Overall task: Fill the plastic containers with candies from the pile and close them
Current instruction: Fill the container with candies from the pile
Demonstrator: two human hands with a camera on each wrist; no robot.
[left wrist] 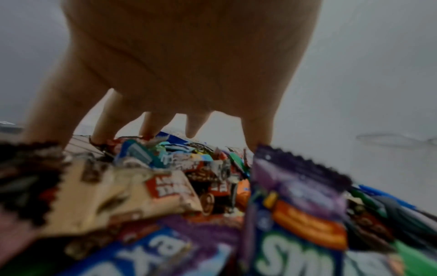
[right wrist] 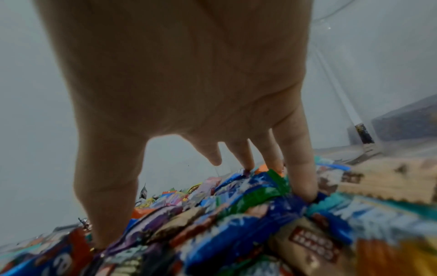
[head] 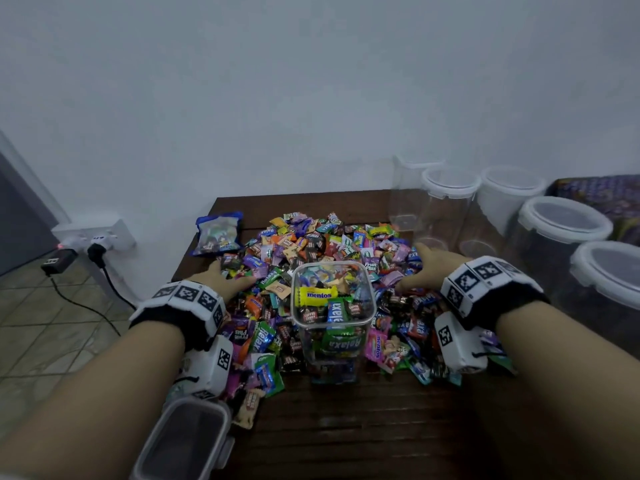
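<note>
From the head view, both hands are seen laid on the candy pile [head: 311, 247], which is spread over the dark wooden counter [head: 346, 427]. The left hand [head: 225, 277] lies at the pile's left edge and the right hand [head: 427, 268] at its right side, with the square clear container [head: 332, 306] standing between them, uncovered and filled with candies nearly to its rim. A yellow Mentos wrapper [head: 318, 295] is seen near the top of its contents.

The wrist views show what the head view does not: the fingers [left wrist: 104, 128] of the left hand are spread and pointed down, their tips touching wrappers, and nothing is grasped. The right hand's fingers [right wrist: 300, 168] are likewise straight and pressed into blue and green wrappers, the grip released there too. Both wrist pictures are blurred.

Only the head view shows the surroundings. A row of clear round containers [head: 450, 202] with white-rimmed lids is set along the counter's right side, just beside the right hand. A square lid [head: 183, 441] lies at the near left corner, partly under the left forearm. A blue candy bag [head: 217, 233] rests at the pile's far left. A wall socket with plugs [head: 93, 240] is seen at the left wall.
</note>
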